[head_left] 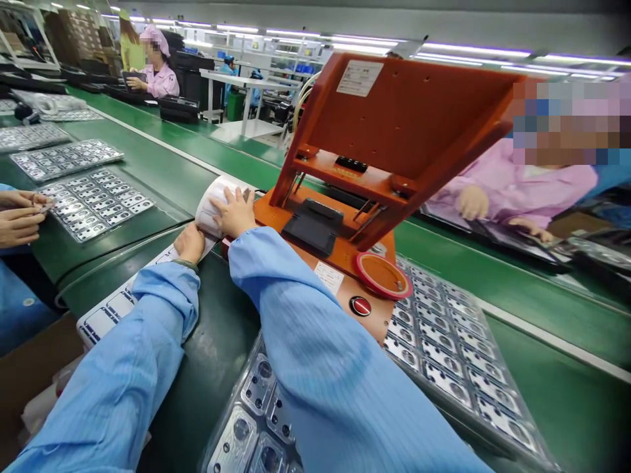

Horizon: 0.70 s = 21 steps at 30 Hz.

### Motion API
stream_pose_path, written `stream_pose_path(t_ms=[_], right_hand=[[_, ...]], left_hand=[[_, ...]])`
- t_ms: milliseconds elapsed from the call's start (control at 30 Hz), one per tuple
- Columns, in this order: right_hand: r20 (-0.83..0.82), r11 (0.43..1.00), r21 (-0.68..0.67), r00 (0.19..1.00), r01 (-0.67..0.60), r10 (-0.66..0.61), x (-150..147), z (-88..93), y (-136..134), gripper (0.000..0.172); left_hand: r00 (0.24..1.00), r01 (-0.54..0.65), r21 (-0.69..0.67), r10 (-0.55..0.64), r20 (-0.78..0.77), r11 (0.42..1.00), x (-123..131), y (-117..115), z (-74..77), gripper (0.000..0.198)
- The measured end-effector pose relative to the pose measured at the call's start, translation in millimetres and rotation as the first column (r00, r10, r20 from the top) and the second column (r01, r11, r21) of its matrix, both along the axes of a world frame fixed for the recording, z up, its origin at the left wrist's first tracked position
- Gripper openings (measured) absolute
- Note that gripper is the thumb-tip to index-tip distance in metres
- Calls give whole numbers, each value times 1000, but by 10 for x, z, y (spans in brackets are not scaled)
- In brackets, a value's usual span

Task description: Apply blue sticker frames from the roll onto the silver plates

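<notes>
A white roll of labels (204,209) stands at the left end of an orange press-like machine (419,112). My right hand (236,211) lies over the roll with its fingers spread on the surface. Just below and to the left, my left hand (190,244) is closed at the roll's lower edge, on the white label strip (106,315). That strip, with dark print, runs down toward the lower left, partly behind my left sleeve. The fingertips of my left hand are mostly hidden. On the machine are a black block (314,226), a red button (360,306) and a pink-rimmed tape ring (384,276).
Clear trays of metal plates lie right of the machine (458,355), beneath my right arm (246,420) and at left (98,203). Another person's hands (22,217) work at the left edge. A pink-sleeved co-worker (522,177) sits across the green conveyor (591,407).
</notes>
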State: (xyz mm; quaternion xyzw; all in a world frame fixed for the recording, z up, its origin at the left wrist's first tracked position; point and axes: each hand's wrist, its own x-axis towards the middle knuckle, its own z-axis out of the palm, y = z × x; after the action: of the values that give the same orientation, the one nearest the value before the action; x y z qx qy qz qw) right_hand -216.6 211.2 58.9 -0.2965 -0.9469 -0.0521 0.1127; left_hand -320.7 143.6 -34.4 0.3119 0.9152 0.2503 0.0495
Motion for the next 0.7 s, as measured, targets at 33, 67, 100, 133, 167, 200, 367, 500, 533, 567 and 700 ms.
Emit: stream_pose_path(t_ms=[33, 67, 100, 133, 167, 200, 367, 500, 533, 567, 700], right_hand=[[10, 1000, 6, 1000, 2, -3, -2, 2, -12, 53], [20, 1000, 12, 1000, 6, -6, -4, 1, -27, 52], [29, 1000, 17, 1000, 10, -11, -8, -3, -41, 51], [35, 1000, 21, 999, 15, -16, -13, -9, -52, 50], [39, 999, 22, 999, 23, -24, -18, -14, -57, 49], [41, 999, 22, 999, 31, -32, -22, -19, -57, 49], [37, 996, 4, 996, 85, -85, -11, 0, 7, 51], [37, 994, -20, 994, 105, -104, 5, 24, 41, 53], [38, 994, -26, 993, 109, -108, 4, 27, 46, 53], [40, 993, -33, 993, 114, -112, 0, 31, 51, 53], [53, 990, -54, 990, 131, -128, -31, 39, 63, 51]], left_hand=[[1000, -5, 2, 5, -10, 1000, 9, 8, -11, 29], [1000, -9, 5, 9, -23, 1000, 20, 17, -22, 29], [999, -12, 9, 12, -37, 1000, 31, 24, -33, 29], [999, -13, 12, 14, -53, 1000, 44, 30, -42, 28], [998, -12, 15, 13, -68, 1000, 56, 34, -50, 28], [996, -9, 18, 11, -83, 1000, 68, 35, -56, 27], [988, 44, 31, -39, -149, 999, 87, 5, -78, 28], [976, 133, 36, -125, -181, 990, 60, -29, -89, 32], [972, 146, 36, -137, -190, 989, 60, -33, -85, 31], [969, 157, 38, -146, -200, 987, 67, -36, -79, 31], [952, 196, 60, -175, -251, 979, 155, -51, -32, 31]])
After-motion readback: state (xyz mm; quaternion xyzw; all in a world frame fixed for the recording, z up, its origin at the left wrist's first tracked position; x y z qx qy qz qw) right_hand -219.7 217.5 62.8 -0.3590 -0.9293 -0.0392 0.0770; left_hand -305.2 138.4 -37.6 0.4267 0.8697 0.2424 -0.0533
